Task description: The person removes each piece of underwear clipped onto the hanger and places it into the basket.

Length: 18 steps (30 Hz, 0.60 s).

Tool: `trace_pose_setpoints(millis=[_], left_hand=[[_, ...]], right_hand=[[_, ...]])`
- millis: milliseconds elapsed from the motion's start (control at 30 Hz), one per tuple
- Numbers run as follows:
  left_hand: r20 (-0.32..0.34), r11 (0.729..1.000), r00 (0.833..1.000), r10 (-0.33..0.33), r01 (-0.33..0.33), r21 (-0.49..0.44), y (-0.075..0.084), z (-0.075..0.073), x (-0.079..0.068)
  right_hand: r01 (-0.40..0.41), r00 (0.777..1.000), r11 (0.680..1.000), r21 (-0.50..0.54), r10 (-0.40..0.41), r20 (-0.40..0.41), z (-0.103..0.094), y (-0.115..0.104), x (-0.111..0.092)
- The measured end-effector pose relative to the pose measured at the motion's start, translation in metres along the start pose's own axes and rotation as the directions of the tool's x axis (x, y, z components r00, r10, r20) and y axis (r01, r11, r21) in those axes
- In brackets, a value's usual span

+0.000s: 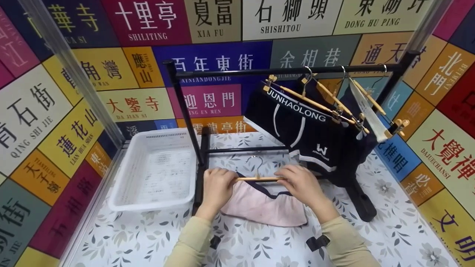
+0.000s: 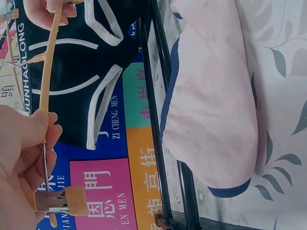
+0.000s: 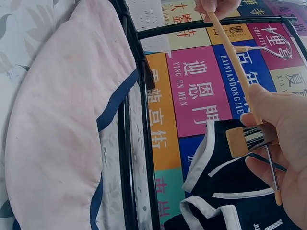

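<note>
A slim wooden clip hanger [image 1: 258,178] with a metal hook is held level over the table. My left hand [image 1: 218,187] grips its left end between thumb and fingers. At the other end, my right hand [image 1: 301,184] pinches the bar close to a wooden clip [image 3: 236,142]. Another clip [image 2: 76,201] shows beside the left hand in the left wrist view. Below the hanger, a pale pink garment [image 1: 265,209] with navy edging lies on the table; in both wrist views it is apart from the hands.
A black rack [image 1: 237,73] stands behind the hands. Black boxer briefs [image 1: 285,118] with white trim hang at its right, with more garments on clip hangers behind. A white plastic basket [image 1: 124,174] sits at left on the leaf-patterned tablecloth [image 1: 148,237].
</note>
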State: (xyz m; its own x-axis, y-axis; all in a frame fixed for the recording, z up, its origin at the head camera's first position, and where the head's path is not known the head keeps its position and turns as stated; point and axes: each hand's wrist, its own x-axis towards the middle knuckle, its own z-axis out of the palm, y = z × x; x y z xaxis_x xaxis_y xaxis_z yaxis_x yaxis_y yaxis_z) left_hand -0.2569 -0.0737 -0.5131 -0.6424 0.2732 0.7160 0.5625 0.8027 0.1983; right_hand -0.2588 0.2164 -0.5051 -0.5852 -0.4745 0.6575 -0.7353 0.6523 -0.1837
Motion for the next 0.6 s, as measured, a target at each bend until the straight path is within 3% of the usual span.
trace_pose_setpoints(millis=[600], left_hand=[[0.027, 1.0, 1.0, -0.014, 0.015, -0.024, 0.0002, 0.0008, -0.0011]], right_hand=[[-0.011, 0.999, 1.0, -0.023, 0.01, -0.045, 0.0033, -0.0012, -0.0033]])
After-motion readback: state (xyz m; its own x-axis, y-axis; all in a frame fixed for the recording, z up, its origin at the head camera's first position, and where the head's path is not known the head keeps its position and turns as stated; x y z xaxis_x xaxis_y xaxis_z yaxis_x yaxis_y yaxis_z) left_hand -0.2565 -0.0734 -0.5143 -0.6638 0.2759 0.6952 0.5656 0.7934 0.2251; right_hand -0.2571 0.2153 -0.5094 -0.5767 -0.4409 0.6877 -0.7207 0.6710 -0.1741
